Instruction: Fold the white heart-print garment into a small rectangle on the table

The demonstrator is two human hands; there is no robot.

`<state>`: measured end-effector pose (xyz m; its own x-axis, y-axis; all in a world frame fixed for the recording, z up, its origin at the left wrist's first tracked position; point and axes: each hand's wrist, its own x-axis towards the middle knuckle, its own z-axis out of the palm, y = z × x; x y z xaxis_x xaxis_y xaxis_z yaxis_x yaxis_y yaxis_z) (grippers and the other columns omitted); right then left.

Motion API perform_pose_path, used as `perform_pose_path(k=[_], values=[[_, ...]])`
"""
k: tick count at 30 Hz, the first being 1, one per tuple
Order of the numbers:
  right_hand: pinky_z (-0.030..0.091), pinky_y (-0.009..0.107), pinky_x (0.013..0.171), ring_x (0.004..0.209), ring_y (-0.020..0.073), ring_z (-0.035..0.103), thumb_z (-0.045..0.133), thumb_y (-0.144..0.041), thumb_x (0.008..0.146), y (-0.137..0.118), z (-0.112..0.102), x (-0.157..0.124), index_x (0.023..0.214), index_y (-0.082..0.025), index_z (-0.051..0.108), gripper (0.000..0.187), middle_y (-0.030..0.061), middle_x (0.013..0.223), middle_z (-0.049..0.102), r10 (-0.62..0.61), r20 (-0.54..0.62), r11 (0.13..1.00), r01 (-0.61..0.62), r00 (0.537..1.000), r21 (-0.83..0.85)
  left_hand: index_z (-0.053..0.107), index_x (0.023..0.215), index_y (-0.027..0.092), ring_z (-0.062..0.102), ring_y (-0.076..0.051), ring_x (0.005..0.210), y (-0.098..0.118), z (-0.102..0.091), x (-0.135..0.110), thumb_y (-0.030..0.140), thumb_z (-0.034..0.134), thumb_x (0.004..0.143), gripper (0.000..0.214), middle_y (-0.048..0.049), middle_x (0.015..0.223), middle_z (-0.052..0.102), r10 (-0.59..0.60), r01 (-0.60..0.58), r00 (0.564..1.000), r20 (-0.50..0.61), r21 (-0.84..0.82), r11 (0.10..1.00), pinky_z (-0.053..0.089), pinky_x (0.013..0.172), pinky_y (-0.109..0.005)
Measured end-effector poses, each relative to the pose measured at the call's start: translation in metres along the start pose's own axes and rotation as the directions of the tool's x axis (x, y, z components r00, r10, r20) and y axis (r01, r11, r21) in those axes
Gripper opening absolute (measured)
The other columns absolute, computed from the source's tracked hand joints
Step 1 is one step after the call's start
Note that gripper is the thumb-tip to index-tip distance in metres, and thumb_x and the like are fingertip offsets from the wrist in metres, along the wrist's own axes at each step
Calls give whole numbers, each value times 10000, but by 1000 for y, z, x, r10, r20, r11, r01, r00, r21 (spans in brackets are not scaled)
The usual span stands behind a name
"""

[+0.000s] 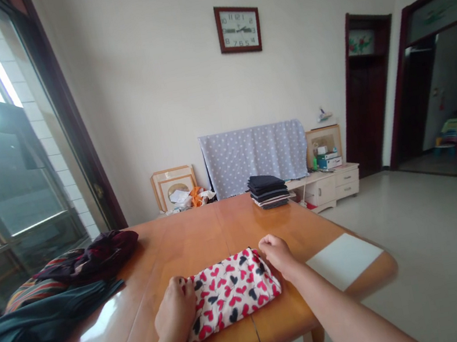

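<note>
A folded piece of heart-print cloth (pixel 232 291), cream with red and dark hearts, lies flat near the front edge of the wooden table. Its left end is under the curled fingers of my left hand (pixel 176 307), which grip the edge there. My right hand (pixel 277 254) is closed at the cloth's far right corner, thumb and fingers drawn together. Whether any fabric is between those fingers is hidden.
A stack of folded dark clothes (pixel 267 190) sits at the table's far edge. Dark green cloth (pixel 39 328) and a crumpled maroon garment (pixel 93 256) lie on the left. A white sheet (pixel 345 259) rests at the right corner of the table (pixel 178 236).
</note>
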<state>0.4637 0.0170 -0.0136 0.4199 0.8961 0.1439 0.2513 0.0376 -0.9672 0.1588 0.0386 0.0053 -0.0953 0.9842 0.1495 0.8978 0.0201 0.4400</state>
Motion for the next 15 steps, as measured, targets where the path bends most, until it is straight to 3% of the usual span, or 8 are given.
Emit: perform_pose_path(k=[7, 12, 15], values=[[285, 229, 450, 453, 99, 424, 627, -319, 728, -12, 6, 3, 594, -187, 548, 204, -22, 511, 528, 149, 212, 985, -165, 966, 56, 592, 1099, 258, 676, -343, 1080, -1, 1, 3, 600, 310, 958, 466, -126, 1192, 716, -34, 35, 999, 12, -13, 999, 486, 796, -412], [253, 207, 431, 444, 87, 415, 677, -239, 653, -19, 12, 1, 631, -193, 544, 143, -58, 497, 494, 183, 272, 970, -219, 945, 108, 591, 1139, 267, 666, -349, 1100, -3, 2, 5, 610, 318, 955, 475, -123, 1216, 707, -34, 35, 999, 11, -29, 999, 485, 816, -424], [205, 205, 412, 423, 81, 380, 645, -267, 683, -23, 8, -1, 645, -210, 500, 160, -77, 476, 439, 197, 275, 953, -250, 941, 172, 596, 1111, 272, 664, -354, 1087, -5, 3, 5, 654, 294, 947, 514, -118, 1188, 714, -36, 37, 999, 15, -54, 998, 480, 809, -428]])
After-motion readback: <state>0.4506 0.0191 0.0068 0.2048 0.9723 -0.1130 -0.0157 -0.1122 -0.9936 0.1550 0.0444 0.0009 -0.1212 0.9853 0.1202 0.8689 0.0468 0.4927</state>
